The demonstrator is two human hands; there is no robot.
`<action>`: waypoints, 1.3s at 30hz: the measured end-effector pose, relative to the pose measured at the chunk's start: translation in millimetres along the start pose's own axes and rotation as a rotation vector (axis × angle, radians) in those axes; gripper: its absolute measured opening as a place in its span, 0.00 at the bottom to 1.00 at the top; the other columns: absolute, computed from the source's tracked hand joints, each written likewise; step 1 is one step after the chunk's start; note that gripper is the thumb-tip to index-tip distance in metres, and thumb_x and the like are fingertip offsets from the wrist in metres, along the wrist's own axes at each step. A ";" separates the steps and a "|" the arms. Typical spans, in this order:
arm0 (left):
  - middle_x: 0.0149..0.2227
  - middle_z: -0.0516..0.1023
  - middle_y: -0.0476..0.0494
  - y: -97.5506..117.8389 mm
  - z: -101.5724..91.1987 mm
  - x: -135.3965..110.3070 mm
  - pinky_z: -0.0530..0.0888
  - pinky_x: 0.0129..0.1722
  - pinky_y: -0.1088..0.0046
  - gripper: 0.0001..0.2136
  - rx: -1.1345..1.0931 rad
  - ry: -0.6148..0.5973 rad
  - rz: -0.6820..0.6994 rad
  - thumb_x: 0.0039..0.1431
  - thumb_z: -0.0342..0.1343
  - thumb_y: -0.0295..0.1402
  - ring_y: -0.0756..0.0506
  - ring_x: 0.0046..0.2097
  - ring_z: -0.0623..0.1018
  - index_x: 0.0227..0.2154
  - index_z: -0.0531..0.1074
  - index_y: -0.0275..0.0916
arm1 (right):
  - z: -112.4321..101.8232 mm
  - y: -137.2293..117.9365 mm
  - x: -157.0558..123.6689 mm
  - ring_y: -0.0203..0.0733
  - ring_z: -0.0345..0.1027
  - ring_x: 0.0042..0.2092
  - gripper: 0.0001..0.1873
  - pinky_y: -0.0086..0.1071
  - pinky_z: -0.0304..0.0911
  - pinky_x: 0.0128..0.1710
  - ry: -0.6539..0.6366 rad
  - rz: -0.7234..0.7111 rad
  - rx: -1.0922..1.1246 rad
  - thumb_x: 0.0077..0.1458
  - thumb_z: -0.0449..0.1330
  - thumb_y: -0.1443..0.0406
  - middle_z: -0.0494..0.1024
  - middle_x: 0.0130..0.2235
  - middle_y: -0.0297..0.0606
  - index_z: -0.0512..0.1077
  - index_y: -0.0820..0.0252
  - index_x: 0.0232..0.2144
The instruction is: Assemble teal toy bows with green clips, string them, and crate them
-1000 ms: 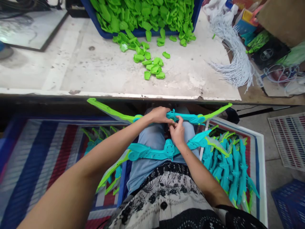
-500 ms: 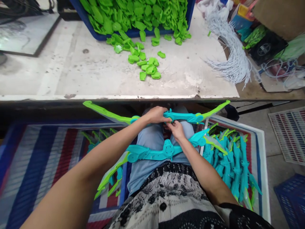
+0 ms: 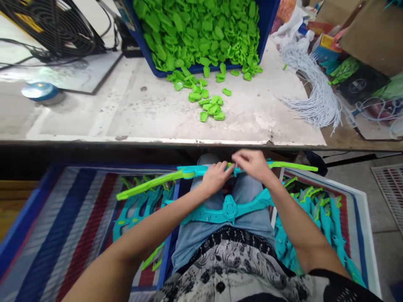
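A toy bow (image 3: 192, 171), teal in the middle with long lime-green limbs, lies crosswise over my knees just below the table edge. My left hand (image 3: 217, 179) is closed around its teal centre, thumb and fingertips near a small green spot. Close by on the right, my right hand (image 3: 252, 163) has its fingers curled into a pinch over the bow's middle; anything between them is hidden. Across my lap rests a second toy bow (image 3: 231, 209), with a teal hub at its centre, partly covered by my forearms.
On the table, a blue bin (image 3: 150, 62) overflows with green plastic pieces, and loose green pieces (image 3: 214, 108) lie before it. White strings (image 3: 315, 100) are bundled at right. Crates hold several bows: a blue-edged one (image 3: 34, 205) left, a white-edged one (image 3: 367, 214) right.
The held bow has turned edge-on, its left limb now lower. My right hand has moved from underneath to on top of the bow's centre. The view has shifted up and left.
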State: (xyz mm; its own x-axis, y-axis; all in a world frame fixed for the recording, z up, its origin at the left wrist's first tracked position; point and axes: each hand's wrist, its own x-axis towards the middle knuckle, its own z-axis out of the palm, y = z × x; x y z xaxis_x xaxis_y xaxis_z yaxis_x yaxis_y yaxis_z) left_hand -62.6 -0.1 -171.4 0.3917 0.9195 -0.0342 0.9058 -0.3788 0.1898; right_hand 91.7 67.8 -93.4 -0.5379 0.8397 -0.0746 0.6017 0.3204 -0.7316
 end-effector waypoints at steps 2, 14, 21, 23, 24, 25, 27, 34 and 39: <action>0.54 0.69 0.32 7.1 10.6 -6.3 0.71 0.45 0.59 0.20 -0.015 0.024 -0.005 0.65 0.45 0.29 0.38 0.49 0.73 0.60 0.62 0.44 | -8.2 -12.7 46.7 0.43 0.71 0.41 0.16 0.35 0.62 0.44 0.259 -0.071 -0.198 0.63 0.51 0.61 0.77 0.35 0.41 0.76 0.62 0.35; 0.46 0.77 0.37 23.4 16.2 -82.9 0.74 0.47 0.64 0.16 -0.590 -0.072 -0.129 0.65 0.48 0.37 0.41 0.46 0.77 0.50 0.72 0.37 | -9.9 5.9 155.8 0.48 0.66 0.43 0.17 0.42 0.63 0.46 0.179 -0.090 -0.354 0.45 0.63 0.67 0.73 0.41 0.43 0.73 0.63 0.41; 0.37 0.78 0.43 16.5 7.0 -63.4 0.69 0.35 0.71 0.28 -0.834 -0.508 -0.178 0.54 0.56 0.44 0.42 0.38 0.77 0.55 0.67 0.35 | -30.0 20.2 145.9 0.41 0.68 0.38 0.16 0.37 0.65 0.43 0.248 -0.076 -0.196 0.46 0.61 0.67 0.75 0.36 0.38 0.72 0.64 0.41; 0.34 0.76 0.45 16.7 8.4 -57.6 0.67 0.33 0.73 0.26 -0.872 -0.524 -0.188 0.51 0.57 0.42 0.44 0.36 0.75 0.51 0.68 0.34 | -32.1 29.0 146.5 0.43 0.69 0.39 0.15 0.39 0.64 0.46 0.281 -0.107 -0.222 0.48 0.60 0.66 0.75 0.37 0.39 0.72 0.63 0.41; 0.33 0.75 0.46 17.5 9.3 -55.5 0.66 0.32 0.73 0.24 -0.887 -0.524 -0.198 0.51 0.57 0.42 0.45 0.34 0.74 0.49 0.69 0.34 | -33.5 32.1 146.7 0.44 0.69 0.40 0.14 0.40 0.64 0.46 0.290 -0.111 -0.242 0.49 0.60 0.65 0.76 0.37 0.40 0.72 0.63 0.40; 0.32 0.73 0.46 18.8 10.0 -53.8 0.65 0.31 0.74 0.23 -0.904 -0.521 -0.207 0.51 0.56 0.42 0.45 0.34 0.73 0.47 0.69 0.34 | -35.4 33.7 146.1 0.45 0.69 0.41 0.12 0.40 0.64 0.47 0.303 -0.106 -0.259 0.51 0.59 0.64 0.76 0.37 0.41 0.72 0.62 0.39; 0.30 0.71 0.48 21.6 10.9 -50.9 0.64 0.30 0.74 0.20 -0.941 -0.501 -0.219 0.51 0.56 0.43 0.46 0.32 0.71 0.43 0.70 0.34 | -39.8 31.7 139.1 0.46 0.69 0.43 0.11 0.41 0.63 0.47 0.344 -0.093 -0.275 0.54 0.58 0.61 0.75 0.37 0.41 0.72 0.62 0.38; 0.32 0.72 0.46 21.5 12.4 -42.6 0.67 0.33 0.74 0.15 -1.222 -0.524 -0.300 0.55 0.52 0.44 0.48 0.33 0.70 0.35 0.70 0.35 | -10.6 7.2 -4.2 0.43 0.68 0.38 0.16 0.36 0.62 0.42 0.202 -0.121 -0.276 0.58 0.56 0.56 0.75 0.34 0.40 0.75 0.62 0.39; 0.30 0.72 0.48 19.9 10.9 -39.4 0.69 0.33 0.73 0.15 -1.320 -0.623 -0.456 0.56 0.52 0.44 0.49 0.31 0.71 0.36 0.71 0.36 | 60.2 19.1 -129.2 0.47 0.69 0.39 0.15 0.37 0.64 0.41 0.000 0.032 -0.333 0.59 0.58 0.58 0.77 0.35 0.43 0.75 0.60 0.44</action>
State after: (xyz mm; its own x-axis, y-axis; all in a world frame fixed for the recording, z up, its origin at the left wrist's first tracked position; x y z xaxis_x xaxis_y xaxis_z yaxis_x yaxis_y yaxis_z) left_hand -58.2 -45.1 -177.0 0.4371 0.6113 -0.6597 0.3095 0.5865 0.7485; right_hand 137.2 -61.0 -138.5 -0.5157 0.8516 -0.0940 0.7783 0.4198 -0.4669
